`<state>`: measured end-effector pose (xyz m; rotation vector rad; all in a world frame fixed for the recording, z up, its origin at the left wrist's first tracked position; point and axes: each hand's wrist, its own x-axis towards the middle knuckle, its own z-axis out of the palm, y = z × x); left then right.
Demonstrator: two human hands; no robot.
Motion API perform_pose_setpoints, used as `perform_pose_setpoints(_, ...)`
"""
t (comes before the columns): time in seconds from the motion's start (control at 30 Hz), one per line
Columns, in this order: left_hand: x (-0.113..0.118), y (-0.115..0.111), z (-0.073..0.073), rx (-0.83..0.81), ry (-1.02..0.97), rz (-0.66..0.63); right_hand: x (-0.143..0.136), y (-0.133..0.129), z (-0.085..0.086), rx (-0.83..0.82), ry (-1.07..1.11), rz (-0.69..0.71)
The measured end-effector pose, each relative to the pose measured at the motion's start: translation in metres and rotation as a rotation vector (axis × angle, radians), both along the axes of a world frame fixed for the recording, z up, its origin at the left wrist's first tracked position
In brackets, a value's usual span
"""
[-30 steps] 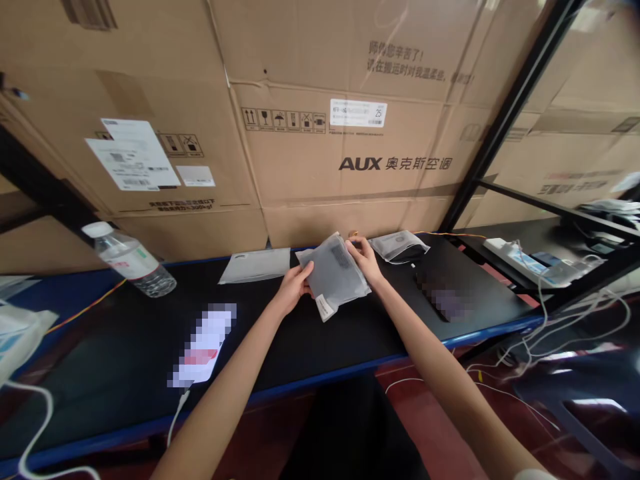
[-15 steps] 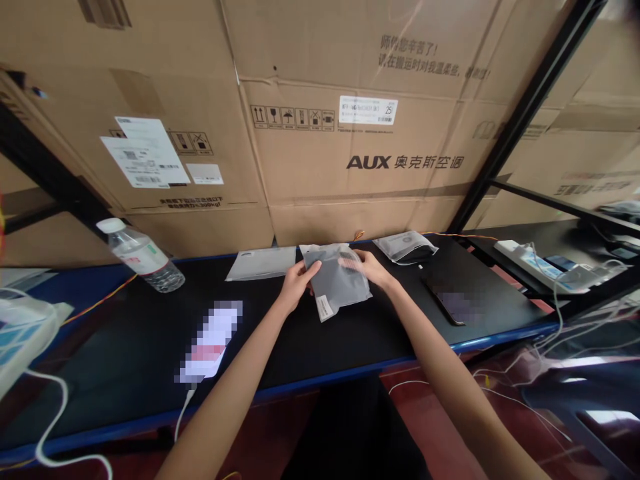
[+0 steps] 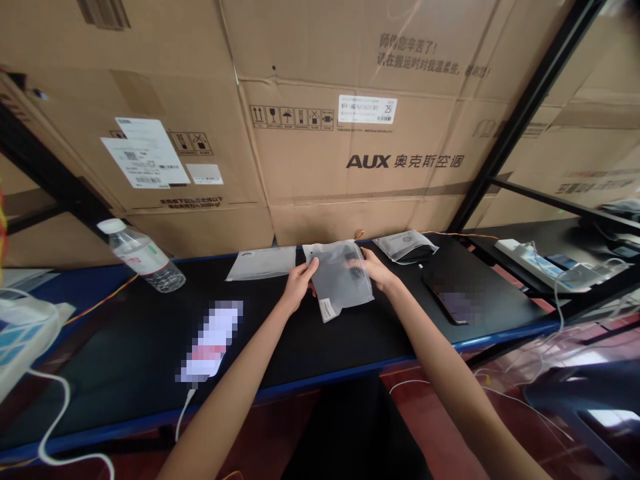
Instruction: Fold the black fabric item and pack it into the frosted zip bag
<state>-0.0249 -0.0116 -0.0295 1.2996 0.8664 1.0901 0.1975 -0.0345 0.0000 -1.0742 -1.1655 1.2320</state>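
A frosted plastic bag (image 3: 335, 280) with a small white label at its lower corner is held up over the black table. My left hand (image 3: 300, 283) grips its left edge, thumb on the front and fingers behind. My right hand (image 3: 376, 270) is at the right edge, its fingers showing hazily through the plastic. Whether they are inside the bag or behind it, I cannot tell. A small dark thing (image 3: 356, 272) shows by those fingertips, its kind blurred by the plastic.
Behind the bag lie a flat frosted pouch (image 3: 263, 263) and another pouch with dark contents (image 3: 406, 247). A water bottle (image 3: 145, 257), a lit phone on a cable (image 3: 213, 340) and a dark phone (image 3: 447, 303) flank my arms. Cardboard boxes (image 3: 310, 173) stand along the back.
The bag has shifted slightly to the right and looks paler, more see-through. My right fingers show less blurred through it, with the dark thing at their tips now visible.
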Motion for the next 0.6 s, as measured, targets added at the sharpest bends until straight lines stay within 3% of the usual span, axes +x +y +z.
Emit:
perform_pose_setpoints(0.13, -0.001, 0.003, -0.001, -0.005, -0.021, 0.009, 0.004, 0.003, -0.002, -0.019, 0.136, -0.078)
perform_pose_setpoints(0.3, -0.002, 0.009, -0.005, -0.009, -0.129, 0.082, 0.006, 0.008, 0.0, 0.056, 0.449, -0.337)
perform_pose_setpoints(0.4, -0.003, 0.015, -0.009, -0.037, -0.2, 0.152, 0.011, 0.012, 0.001, 0.065, 0.632, -0.418)
perform_pose_setpoints(0.47, -0.008, 0.022, -0.01, -0.061, -0.294, 0.242, 0.02, 0.016, -0.001, 0.037, 0.751, -0.461)
perform_pose_setpoints(0.6, -0.032, 0.041, -0.004, -0.144, -0.545, 0.552, 0.038, 0.021, -0.005, 0.059, 0.874, -0.517)
